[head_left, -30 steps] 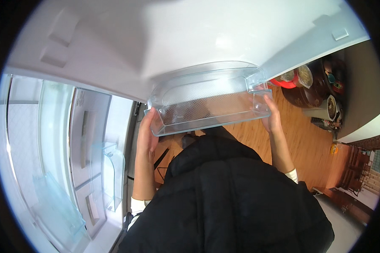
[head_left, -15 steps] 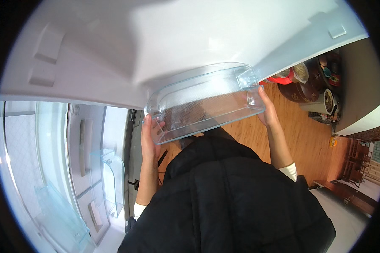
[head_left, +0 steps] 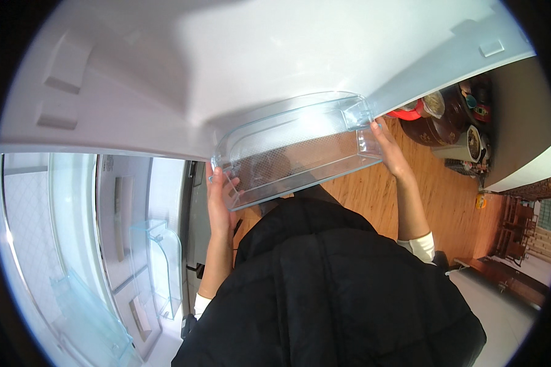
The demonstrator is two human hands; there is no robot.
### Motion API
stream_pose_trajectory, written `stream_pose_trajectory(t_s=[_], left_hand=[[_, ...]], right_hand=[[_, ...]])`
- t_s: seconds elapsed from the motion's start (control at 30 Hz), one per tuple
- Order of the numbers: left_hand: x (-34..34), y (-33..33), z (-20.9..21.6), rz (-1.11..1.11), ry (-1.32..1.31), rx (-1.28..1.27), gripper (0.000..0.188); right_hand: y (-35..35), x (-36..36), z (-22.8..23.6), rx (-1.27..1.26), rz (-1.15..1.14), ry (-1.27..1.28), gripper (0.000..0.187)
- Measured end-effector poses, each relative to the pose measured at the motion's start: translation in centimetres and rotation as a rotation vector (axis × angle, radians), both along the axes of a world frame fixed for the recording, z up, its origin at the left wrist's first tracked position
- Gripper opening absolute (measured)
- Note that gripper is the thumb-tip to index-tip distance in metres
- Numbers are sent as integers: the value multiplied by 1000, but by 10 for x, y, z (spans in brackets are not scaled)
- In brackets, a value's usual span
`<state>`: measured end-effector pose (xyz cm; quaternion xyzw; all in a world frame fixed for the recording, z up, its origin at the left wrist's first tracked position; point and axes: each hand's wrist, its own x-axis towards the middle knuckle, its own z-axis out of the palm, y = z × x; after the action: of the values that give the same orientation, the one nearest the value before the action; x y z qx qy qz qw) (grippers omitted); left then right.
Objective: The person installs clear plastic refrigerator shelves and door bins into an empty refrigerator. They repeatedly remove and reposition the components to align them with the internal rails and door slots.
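Observation:
A clear plastic fridge door bin point(head_left: 300, 174) is held level between my two hands, its far side up against the white inner lining of a refrigerator door point(head_left: 275, 49). My left hand point(head_left: 219, 189) grips the bin's left end, with fingers seen through the clear wall. At the opposite end my right hand point(head_left: 390, 150) is closed on the edge, thumb near the top corner. Nothing shows inside the bin; the wooden floor is visible through its textured base. Whether its ends sit on the door's side catches cannot be told.
On the left, the open fridge holds another clear bin point(head_left: 165, 263) and a glass-like shelf point(head_left: 92, 312). Moulded lugs point(head_left: 58, 116) stick out of the door lining. Beyond the door stand a brown jar point(head_left: 431, 128) and a red basin point(head_left: 407, 113). Wooden furniture point(head_left: 508, 284) is at the far right.
The bin and both hands have shifted very slightly against the door lining. My right hand's thumb sits a little closer to the bin's upper corner. The hold stays the same.

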<state>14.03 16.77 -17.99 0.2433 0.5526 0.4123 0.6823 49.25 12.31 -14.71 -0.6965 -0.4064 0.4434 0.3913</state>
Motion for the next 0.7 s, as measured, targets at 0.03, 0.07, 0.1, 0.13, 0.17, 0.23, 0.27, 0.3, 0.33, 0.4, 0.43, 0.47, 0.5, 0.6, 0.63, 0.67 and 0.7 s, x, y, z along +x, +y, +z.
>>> stream_pose_trajectory(t_s=[0.03, 0.07, 0.1, 0.13, 0.17, 0.23, 0.27, 0.3, 0.33, 0.4, 0.43, 0.47, 0.5, 0.6, 0.63, 0.67, 0.7], left_hand=[[1, 0, 0, -9, -5, 9, 80], [1, 0, 0, -6, -4, 9, 80], [2, 0, -1, -4, -8, 8, 80], [2, 1, -1, -2, 0, 7, 81], [3, 1, -1, -1, 3, 7, 81], [4, 1, -2, 0, 20, 22, 82], [4, 2, -3, 0, 36, 37, 82], [5, 2, -3, 3, 53, 46, 82], [6, 2, -4, 5, 50, 50, 82], [7, 3, -5, 25, 45, 40, 81], [7, 3, -5, 18, 47, 42, 81], [7, 3, -5, 17, 49, 38, 81], [7, 3, -5, 25, 49, 28, 81], [6, 3, -3, -3, 50, 21, 82], [6, 3, -2, -13, 41, 23, 82], [5, 3, -2, -23, 31, 11, 83], [4, 3, -1, -18, 22, -10, 83]], right_hand=[[0, 0, 2, -9, 12, -14, 84], [0, 0, 3, -14, 29, -28, 83], [0, 1, 4, 2, 50, -40, 82], [1, 1, 5, -41, 38, -49, 80], [2, 1, 4, -60, 30, -56, 78], [5, 0, 2, -92, -9, -49, 74], [6, -1, 0, -107, -41, -35, 72], [8, -2, -2, -117, -54, 0, 70], [9, -3, -4, -111, -64, -87, 69], [10, -5, -6, -92, -40, -221, 68], [9, -7, -7, -80, -57, -225, 65], [8, -9, -7, -68, -74, -229, 63], [8, -11, -6, -42, -86, -218, 62], [7, -16, -2, -71, -117, -243, 60], [7, -16, 0, -46, -82, -333, 60], [8, -17, 2, -22, -46, -422, 61], [8, -18, 4, -24, -33, -484, 62]])
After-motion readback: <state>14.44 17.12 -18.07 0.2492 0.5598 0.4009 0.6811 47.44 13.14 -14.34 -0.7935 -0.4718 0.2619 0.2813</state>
